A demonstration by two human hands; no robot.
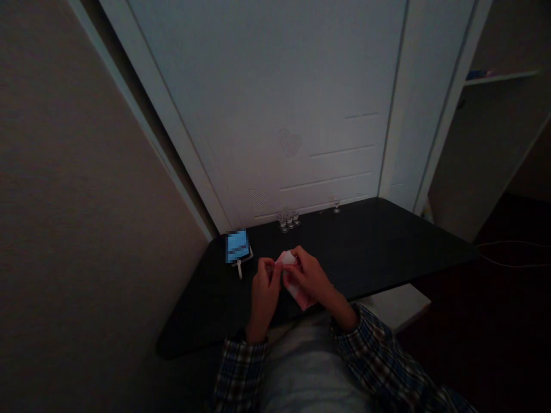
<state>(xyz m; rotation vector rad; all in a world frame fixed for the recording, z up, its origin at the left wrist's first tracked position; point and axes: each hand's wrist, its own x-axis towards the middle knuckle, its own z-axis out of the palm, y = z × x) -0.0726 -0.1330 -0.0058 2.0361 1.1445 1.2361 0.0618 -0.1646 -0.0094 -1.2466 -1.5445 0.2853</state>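
A pink and white cloth (300, 293) hangs from my hands over the front part of the dark table. My left hand (266, 285) is closed, its fingertips pinching the cloth's upper left edge. On the other side, my right hand (310, 274) grips the top of the same cloth with bent fingers. A white part of it shows between the two hands. Whether something lies inside the cloth cannot be made out.
Several small clear glasses (288, 221) stand together at the back edge of the dark table (365, 246), with another glass (336, 206) further right. A lit phone or tablet (237, 245) sits on a white stand at the left. Behind is a white door (267, 86).
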